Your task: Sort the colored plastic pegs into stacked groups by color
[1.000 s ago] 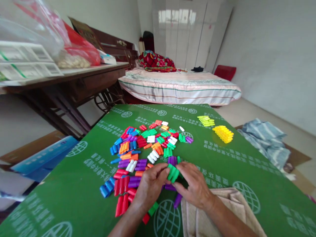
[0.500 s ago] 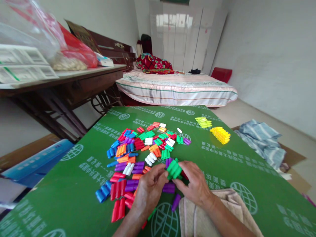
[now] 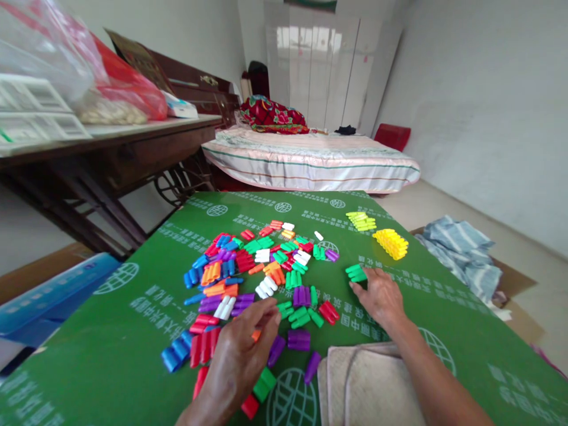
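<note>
A heap of coloured plastic pieces in red, blue, green, orange, purple and white lies on the green table top. My right hand reaches forward to the right of the heap, its fingertips on a joined green block that rests on the table. My left hand hovers low over the near side of the heap, fingers curled loosely, close to green pieces and a purple piece. It holds nothing that I can see.
A yellow joined block and a yellow-green one sit at the far right of the table. A folded beige towel lies at the near edge. A dark wooden table stands left, a bed behind.
My right hand has carried the green block away from my left hand, forward and to the right, and set it on the table. My left hand has dropped back over the heap.
</note>
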`<state>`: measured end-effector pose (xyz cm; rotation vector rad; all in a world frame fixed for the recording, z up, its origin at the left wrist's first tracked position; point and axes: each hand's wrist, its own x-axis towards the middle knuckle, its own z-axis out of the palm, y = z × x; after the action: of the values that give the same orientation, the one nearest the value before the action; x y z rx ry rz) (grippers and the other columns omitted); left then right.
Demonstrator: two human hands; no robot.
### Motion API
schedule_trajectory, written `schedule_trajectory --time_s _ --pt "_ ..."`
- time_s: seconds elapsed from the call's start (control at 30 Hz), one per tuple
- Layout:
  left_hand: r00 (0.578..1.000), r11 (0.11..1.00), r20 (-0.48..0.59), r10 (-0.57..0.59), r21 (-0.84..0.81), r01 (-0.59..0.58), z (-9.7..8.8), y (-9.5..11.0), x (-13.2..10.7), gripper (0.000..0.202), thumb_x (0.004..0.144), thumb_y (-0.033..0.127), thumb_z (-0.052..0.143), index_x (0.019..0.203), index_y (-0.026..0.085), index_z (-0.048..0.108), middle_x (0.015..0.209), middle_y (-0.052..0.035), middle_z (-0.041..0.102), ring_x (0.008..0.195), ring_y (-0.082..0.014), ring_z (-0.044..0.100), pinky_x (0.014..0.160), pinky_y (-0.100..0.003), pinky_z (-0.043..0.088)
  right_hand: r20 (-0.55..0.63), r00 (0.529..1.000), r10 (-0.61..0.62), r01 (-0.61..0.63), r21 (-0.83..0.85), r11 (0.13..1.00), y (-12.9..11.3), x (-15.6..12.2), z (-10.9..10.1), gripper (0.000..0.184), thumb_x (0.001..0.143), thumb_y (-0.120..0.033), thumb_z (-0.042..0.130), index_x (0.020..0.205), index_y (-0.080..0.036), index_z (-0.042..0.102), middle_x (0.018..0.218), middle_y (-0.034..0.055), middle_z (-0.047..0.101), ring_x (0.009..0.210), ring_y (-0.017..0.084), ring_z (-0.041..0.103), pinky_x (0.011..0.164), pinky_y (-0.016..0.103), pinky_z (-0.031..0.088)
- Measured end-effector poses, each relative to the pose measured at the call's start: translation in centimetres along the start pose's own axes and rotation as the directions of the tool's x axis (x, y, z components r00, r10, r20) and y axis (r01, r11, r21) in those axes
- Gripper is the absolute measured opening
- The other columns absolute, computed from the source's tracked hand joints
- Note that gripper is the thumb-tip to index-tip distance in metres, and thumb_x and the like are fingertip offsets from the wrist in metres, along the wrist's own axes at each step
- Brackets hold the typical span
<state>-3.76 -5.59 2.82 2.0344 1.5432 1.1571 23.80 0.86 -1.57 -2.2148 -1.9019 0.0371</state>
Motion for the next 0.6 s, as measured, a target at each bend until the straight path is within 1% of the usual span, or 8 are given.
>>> schedule_trajectory --time_s 0.13,0.27,0.33,0.4,0.47,0.53,0.6 --pt "0.998 0.992 -0.047 0.035 0.124 -0.029 -1.6 -2.2 -0.4 0.026 0.082 0.037 0.056 0.102 0.022 0.064 0.094 0.0 0.073 0.084 -0.0149 0.069 0.071 -0.019 0.055 0.088 0.996 0.033 -0.029 -0.04 0.999 0.6 0.9 0.1 0.035 0.085 -0.043 0.05 0.108 -0.02 0.06 0.104 0.0081 0.062 0.101 0.025 0.055 0.083 0.033 0.041" --pt "0.995 0.969 -0.094 0.032 0.249 -0.008 -3.8 -3.9 -0.5 0.031 0.081 0.042 0.055 0.101 0.021 0.065 0.095 -0.001 0.074 0.084 -0.0162 0.07 0.073 -0.019 0.055 0.09 0.995 0.04 -0.037 -0.032 0.999 1.1 1.3 0.6 0.04 0.085 -0.043 0.049 0.116 -0.019 0.057 0.112 0.009 0.061 0.106 0.024 0.053 0.086 0.032 0.039" --pt "0.988 0.958 -0.153 0.018 0.287 0.027 -4.9 -4.5 -0.5 0.033 0.079 0.045 0.054 0.098 0.021 0.066 0.093 -0.0004 0.074 0.082 -0.016 0.07 0.072 -0.019 0.055 0.084 0.996 0.042 -0.04 -0.028 0.999 1.2 1.4 0.7 0.043 0.085 -0.043 0.049 0.119 -0.018 0.056 0.116 0.0103 0.059 0.108 0.025 0.052 0.087 0.033 0.039" --pt "0.974 0.946 -0.223 -0.026 0.31 0.096 -5.9 -5.0 -0.5 0.036 0.076 0.049 0.053 0.094 0.02 0.067 0.09 -0.0004 0.074 0.078 -0.0164 0.07 0.071 -0.02 0.055 0.084 0.996 0.041 -0.04 -0.024 0.999 1.3 1.4 0.8 0.042 0.084 -0.042 0.05 0.118 -0.018 0.057 0.118 0.0108 0.059 0.108 0.025 0.052 0.087 0.034 0.039" --pt "0.951 0.922 -0.289 -0.109 0.328 0.205 -6.8 -5.3 -0.5 0.04 0.074 0.052 0.05 0.09 0.02 0.067 0.085 -0.0007 0.074 0.074 -0.0172 0.07 0.07 -0.022 0.055 0.087 0.996 0.032 -0.031 -0.018 0.999 1.4 1.4 0.8 0.042 0.084 -0.042 0.05 0.118 -0.018 0.057 0.116 0.0104 0.059 0.108 0.025 0.052 0.087 0.033 0.04" --pt "0.919 0.878 -0.335 -0.21 0.349 0.328 -7.5 -5.7 -0.6 0.041 0.073 0.053 0.047 0.09 0.021 0.067 0.083 -0.0002 0.073 0.074 -0.0177 0.069 0.07 -0.024 0.055 0.093 0.995 0.019 -0.018 -0.015 1.0 1.5 1.4 0.7 0.041 0.084 -0.04 0.05 0.118 -0.017 0.057 0.113 0.0097 0.06 0.106 0.025 0.053 0.087 0.033 0.04" --pt "0.887 0.843 -0.38 -0.261 0.358 0.402 -8.1 -6.3 -0.8 0.042 0.074 0.053 0.045 0.094 0.023 0.066 0.084 0.0014 0.073 0.074 -0.0169 0.069 0.069 -0.024 0.055 0.098 0.995 0.003 -0.001 -0.019 1.0 1.6 1.5 0.5 0.04 0.084 -0.038 0.051 0.117 -0.018 0.058 0.109 0.0088 0.062 0.104 0.024 0.054 0.085 0.032 0.04"
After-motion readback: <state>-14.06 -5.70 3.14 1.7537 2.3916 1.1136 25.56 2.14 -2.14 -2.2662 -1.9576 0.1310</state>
